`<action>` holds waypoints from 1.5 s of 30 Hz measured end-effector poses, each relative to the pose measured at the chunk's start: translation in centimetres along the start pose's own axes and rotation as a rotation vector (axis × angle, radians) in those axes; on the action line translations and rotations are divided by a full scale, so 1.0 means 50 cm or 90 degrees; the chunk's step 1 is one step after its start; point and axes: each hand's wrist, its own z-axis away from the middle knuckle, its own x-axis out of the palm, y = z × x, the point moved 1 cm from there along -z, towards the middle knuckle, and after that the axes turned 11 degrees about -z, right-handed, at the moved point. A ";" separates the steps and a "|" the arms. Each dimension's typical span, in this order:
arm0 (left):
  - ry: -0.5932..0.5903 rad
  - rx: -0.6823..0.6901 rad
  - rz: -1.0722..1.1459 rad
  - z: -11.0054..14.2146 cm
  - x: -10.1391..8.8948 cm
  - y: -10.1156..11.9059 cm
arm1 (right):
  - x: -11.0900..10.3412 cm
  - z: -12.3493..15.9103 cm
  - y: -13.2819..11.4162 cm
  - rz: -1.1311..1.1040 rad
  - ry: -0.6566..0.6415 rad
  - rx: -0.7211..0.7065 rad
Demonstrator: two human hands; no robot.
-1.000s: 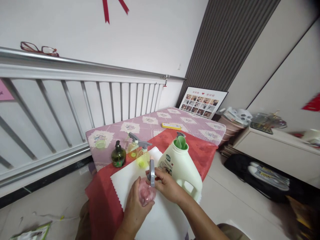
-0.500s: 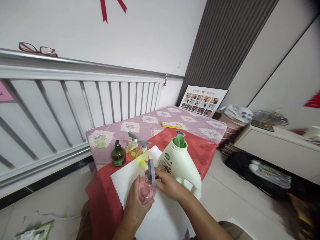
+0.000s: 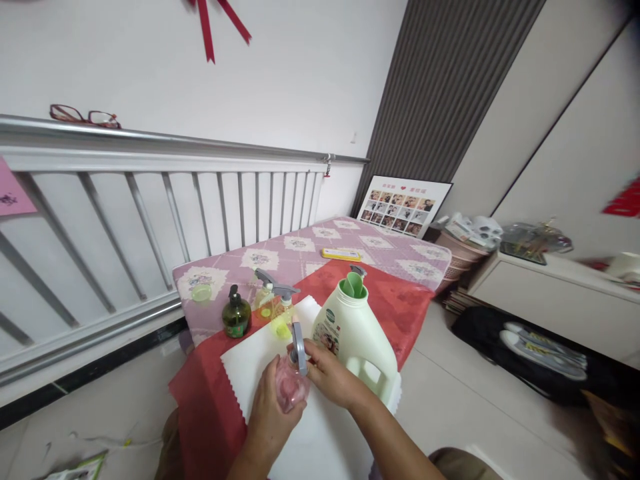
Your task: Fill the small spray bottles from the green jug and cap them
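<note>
Gripping one pink bottle (image 3: 291, 390): two hands (image 3: 270, 410) (image 3: 333, 377)

Our two forearms (image 3: 385, 427) are bare, and the right one becomes thicker away from the wrist. We wear trousers (image 3: 457, 463) of brownish olive colour, of which only small parts are visible.

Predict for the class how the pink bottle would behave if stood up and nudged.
The pink bottle would probably tip readily, since the gray trigger sprayer at its neck sits high. Its shiny, smooth-looking body may be slippery, and its rounded sides could let it roll once down. Its weight is uncertain: the fill level is unclear.
</note>
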 end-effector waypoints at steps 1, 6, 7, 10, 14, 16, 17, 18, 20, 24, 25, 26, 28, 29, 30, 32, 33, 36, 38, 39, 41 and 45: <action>-0.001 0.002 -0.003 0.000 0.001 0.000 | -0.001 0.001 0.000 -0.001 0.001 -0.001; 0.012 0.020 -0.003 0.001 -0.003 0.005 | -0.004 0.002 0.008 -0.008 0.004 -0.001; 0.017 0.022 0.001 0.001 -0.004 0.007 | -0.004 0.002 0.009 -0.008 0.005 0.000; 0.014 0.015 0.016 -0.001 -0.007 0.009 | -0.003 0.004 0.008 -0.007 0.010 0.003; 0.017 0.007 0.039 -0.003 -0.007 0.009 | 0.003 0.007 0.004 -0.010 0.019 0.010; 0.030 0.009 0.051 -0.001 -0.007 0.010 | 0.009 0.011 0.005 -0.009 0.030 0.014; 0.036 0.011 0.053 0.000 -0.006 0.011 | 0.013 0.014 0.006 -0.007 0.038 0.017; 0.042 0.012 0.054 0.002 -0.005 0.012 | 0.018 0.016 0.008 -0.004 0.047 0.019; 0.051 0.016 0.056 0.005 -0.003 0.014 | 0.028 0.021 0.011 0.004 0.067 0.023; 0.060 0.024 0.078 0.005 0.004 0.012 | 0.045 0.023 0.013 0.014 0.118 0.035; 0.065 0.025 0.080 0.004 0.004 0.012 | 0.047 0.021 0.012 0.013 0.129 0.038; 0.069 0.027 0.080 0.004 0.004 0.013 | 0.048 0.020 0.011 0.010 0.138 0.041; 0.075 0.036 0.075 0.004 0.001 0.015 | 0.047 0.016 0.007 0.002 0.149 0.044; 0.075 0.039 0.074 0.003 0.000 0.016 | 0.045 0.013 0.004 -0.004 0.151 0.047; 0.072 0.039 0.073 0.003 0.000 0.017 | 0.042 0.011 0.002 -0.009 0.150 0.050; 0.067 0.031 0.067 0.002 0.001 0.014 | 0.036 0.007 -0.003 -0.022 0.143 0.055; 0.066 0.028 0.064 0.001 0.002 0.012 | 0.033 0.005 -0.004 -0.028 0.135 0.056; 0.045 0.020 0.061 -0.002 0.006 0.001 | 0.024 0.001 -0.005 -0.040 0.114 0.049; 0.016 0.015 0.060 -0.003 0.005 -0.004 | 0.019 0.001 -0.003 -0.041 0.102 0.044; 0.004 0.014 0.056 -0.004 0.003 -0.005 | 0.016 0.001 -0.003 -0.038 0.096 0.043; -0.008 0.011 0.050 -0.003 -0.001 -0.004 | 0.009 0.000 -0.003 -0.027 0.080 0.039; 0.000 0.007 0.044 -0.002 -0.004 0.001 | -0.001 -0.003 -0.010 0.006 0.049 0.031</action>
